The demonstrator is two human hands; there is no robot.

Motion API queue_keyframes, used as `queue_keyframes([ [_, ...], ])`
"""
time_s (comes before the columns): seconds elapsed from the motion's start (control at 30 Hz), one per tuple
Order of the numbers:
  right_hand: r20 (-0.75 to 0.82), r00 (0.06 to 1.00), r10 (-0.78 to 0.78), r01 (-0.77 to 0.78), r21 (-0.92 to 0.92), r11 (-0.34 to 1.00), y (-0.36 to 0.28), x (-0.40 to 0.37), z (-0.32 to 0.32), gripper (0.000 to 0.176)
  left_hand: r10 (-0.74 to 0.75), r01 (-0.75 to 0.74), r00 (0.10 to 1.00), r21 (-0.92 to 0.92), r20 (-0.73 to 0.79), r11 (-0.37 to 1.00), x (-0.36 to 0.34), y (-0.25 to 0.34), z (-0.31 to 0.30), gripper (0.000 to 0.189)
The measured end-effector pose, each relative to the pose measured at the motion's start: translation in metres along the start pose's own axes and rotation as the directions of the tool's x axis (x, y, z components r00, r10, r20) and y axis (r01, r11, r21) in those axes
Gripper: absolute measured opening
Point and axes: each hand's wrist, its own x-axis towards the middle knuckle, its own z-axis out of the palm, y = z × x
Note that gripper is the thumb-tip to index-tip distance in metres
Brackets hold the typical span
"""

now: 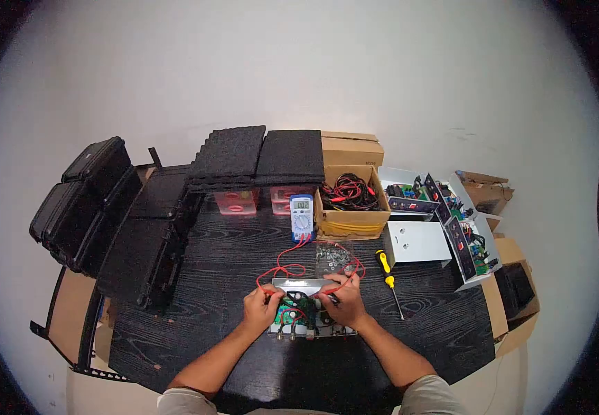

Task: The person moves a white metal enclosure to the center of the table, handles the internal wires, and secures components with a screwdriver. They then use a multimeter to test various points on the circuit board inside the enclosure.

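Observation:
My left hand [261, 309] is closed around a red test probe [270, 293] at the left side of an open electronic unit. My right hand [344, 302] pinches a second red test probe [324, 293] over the right part of the same unit. The unit has a metal chassis [303, 283], a green circuit board [289, 319], black and red wires, and connectors along its near edge. Both probe tips are hard to make out. Red leads [282, 259] run from the probes to a blue-and-white multimeter [303, 218], which stands behind and reads about 002.
A bag of small screws and washers [332, 258] lies behind the unit. To the right are a yellow-black screwdriver [388, 271], a white cover [417, 242] and several opened units [475, 249]. A cardboard box of cables [351, 225], foam sheets [292, 155] and black cases [81, 214] surround the table [223, 259].

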Motion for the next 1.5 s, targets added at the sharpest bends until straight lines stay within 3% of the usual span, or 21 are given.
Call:
queue_keyframes([
  [0.8, -0.019, 1.0, -0.017, 0.017, 0.004, 1.0, 0.003, -0.002, 0.002, 0.009, -0.059, 0.058, 0.998, 0.061, 0.026, 0.996, -0.001, 0.007, -0.002, 0.008],
  [0.9, -0.037, 0.997, -0.067, 0.066, -0.025, 0.998, -0.005, 0.002, -0.004, 0.005, -0.072, 0.073, 0.997, -0.047, 0.025, 0.996, -0.002, 0.003, -0.002, 0.01],
  [1.0, -0.23, 0.972, -0.049, 0.074, 0.102, 0.992, 0.002, -0.002, -0.003, 0.004, -0.173, 0.144, 0.982, -0.309, -0.068, 0.94, -0.006, -0.006, 0.002, 0.011],
  [1.1, -0.411, 0.907, 0.092, 0.035, 0.292, 0.956, 0.021, -0.007, -0.001, 0.008, -0.157, 0.082, 0.965, -0.326, -0.21, 0.942, 0.002, -0.005, -0.003, 0.01],
  [1.17, -0.416, 0.869, 0.268, -0.082, 0.413, 0.907, 0.026, -0.008, -0.011, 0.011, -0.051, 0.043, 0.957, -0.034, -0.284, 0.999, 0.014, -0.007, -0.01, 0.014],
  [1.23, -0.515, 0.808, 0.285, -0.118, 0.333, 0.936, 0.041, -0.002, -0.016, 0.015, 0.066, 0.023, 0.944, 0.263, -0.324, 0.965, 0.02, -0.013, -0.014, 0.019],
  [1.3, -0.512, 0.756, 0.407, -0.157, 0.463, 0.873, 0.053, 0.002, -0.022, 0.016, -0.12, 0.146, 0.921, 0.041, -0.371, 0.988, 0.02, -0.019, -0.01, 0.022],
  [1.37, -0.426, 0.767, 0.48, -0.321, 0.393, 0.862, 0.052, 0.002, -0.033, 0.018, -0.372, 0.323, 0.881, -0.201, -0.293, 0.925, 0.019, -0.017, -0.008, 0.021],
  [1.4, -0.383, 0.762, 0.522, -0.403, 0.35, 0.846, 0.049, 0.002, -0.038, 0.019, -0.521, 0.482, 0.835, -0.22, -0.179, 0.848, 0.019, -0.02, -0.012, 0.022],
  [1.5, -0.483, 0.835, 0.264, -0.283, 0.035, 0.958, 0.058, 0.005, -0.034, 0.022, -0.387, 0.334, 0.916, -0.326, -0.109, 0.884, 0.018, -0.024, -0.006, 0.023],
])
